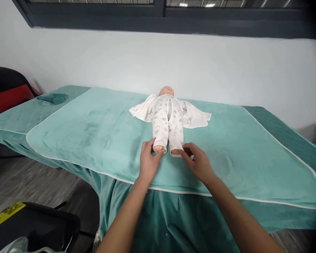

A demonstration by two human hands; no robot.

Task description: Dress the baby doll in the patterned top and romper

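A baby doll [166, 90] lies on its back, its head toward the wall. White printed baby trousers [162, 112] cover its legs and reach up over the body, and white cloth [196, 116] spreads out to both sides. The tips of the doll's feet show inside the trouser cuffs. At the left cuff, my left hand [149, 160] pinches the hem between thumb and fingers. My right hand [197, 161] has its fingers closed on the edge of the right cuff. The doll's arms are hidden.
Beneath the doll is a light green velvet cover [107, 140] with white piping on a long bed against the white wall [116, 59]. A face hole [52, 98] is at the bed's left end. A red and black chair [9, 95] stands far left, a black seat [39, 228] lower left.
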